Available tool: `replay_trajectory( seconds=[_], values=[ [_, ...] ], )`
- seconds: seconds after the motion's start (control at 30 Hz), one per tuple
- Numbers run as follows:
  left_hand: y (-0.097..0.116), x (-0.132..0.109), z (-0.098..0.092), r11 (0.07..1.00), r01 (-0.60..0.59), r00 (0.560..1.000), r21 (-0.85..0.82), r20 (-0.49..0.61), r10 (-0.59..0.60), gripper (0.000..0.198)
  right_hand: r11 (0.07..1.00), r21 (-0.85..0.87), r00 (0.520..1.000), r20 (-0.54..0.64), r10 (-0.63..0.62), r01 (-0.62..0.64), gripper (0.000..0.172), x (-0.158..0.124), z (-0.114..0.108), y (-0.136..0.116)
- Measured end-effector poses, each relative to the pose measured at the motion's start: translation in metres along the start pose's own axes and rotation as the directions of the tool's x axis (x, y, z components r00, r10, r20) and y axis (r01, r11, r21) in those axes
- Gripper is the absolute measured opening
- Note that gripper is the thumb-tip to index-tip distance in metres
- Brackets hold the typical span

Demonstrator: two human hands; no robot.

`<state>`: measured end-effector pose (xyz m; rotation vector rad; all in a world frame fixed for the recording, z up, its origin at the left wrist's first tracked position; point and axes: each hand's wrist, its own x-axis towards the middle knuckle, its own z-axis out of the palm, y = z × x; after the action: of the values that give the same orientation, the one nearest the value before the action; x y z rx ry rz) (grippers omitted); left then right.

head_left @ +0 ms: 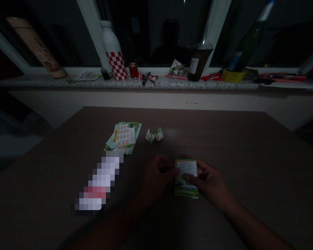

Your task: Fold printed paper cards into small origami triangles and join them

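Note:
A small green and white printed paper (187, 185), seemingly folded, is held upright between my two hands over the table. My left hand (159, 175) pinches its left edge with thumb and forefinger. On the other side, my right hand (211, 182) grips the right edge, its thumb lying across the printed face and its fingers behind. Beyond my left hand stands a little folded paper shape (154, 135) with pointed peaks. Left of that shape lies a loose pile of printed leaflets (123, 137) in similar colours.
A pixelated, phone-like lit object (100, 182) lies left of my hands on the brown table (224, 139). Along the windowsill (159, 83) stand a checkered bottle (116, 55), a tan tumbler (38, 48), a dark cup (198, 64) and a green bottle (247, 43).

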<state>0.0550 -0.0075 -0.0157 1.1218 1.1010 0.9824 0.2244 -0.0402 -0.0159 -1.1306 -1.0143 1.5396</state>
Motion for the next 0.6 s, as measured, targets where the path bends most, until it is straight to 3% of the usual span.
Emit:
replay_trajectory(
  seconds=[0.17,0.33,0.43,0.6],
  values=[
    [-0.001,0.0,-0.001,1.0,-0.025,0.999,0.011,0.03,0.024,0.029,0.999,0.035,1.0,0.004,0.005,-0.005,0.047,0.0,-0.001,0.0],
    [-0.001,-0.001,-0.001,0.999,-0.038,0.995,0.002,0.092,0.037,0.022,0.999,0.041,1.0,0.03,0.003,-0.005,0.034,-0.001,-0.001,-0.002],
    [-0.001,0.0,-0.003,0.997,-0.054,0.996,0.051,0.076,0.05,0.019,0.997,0.071,1.0,0.028,-0.005,0.003,0.038,-0.001,-0.005,-0.001],
    [0.006,0.006,-0.013,0.956,-0.111,0.993,0.27,-0.016,0.12,0.015,0.995,0.092,0.993,-0.119,-0.016,0.028,0.051,0.004,-0.022,0.003]
  ],
)
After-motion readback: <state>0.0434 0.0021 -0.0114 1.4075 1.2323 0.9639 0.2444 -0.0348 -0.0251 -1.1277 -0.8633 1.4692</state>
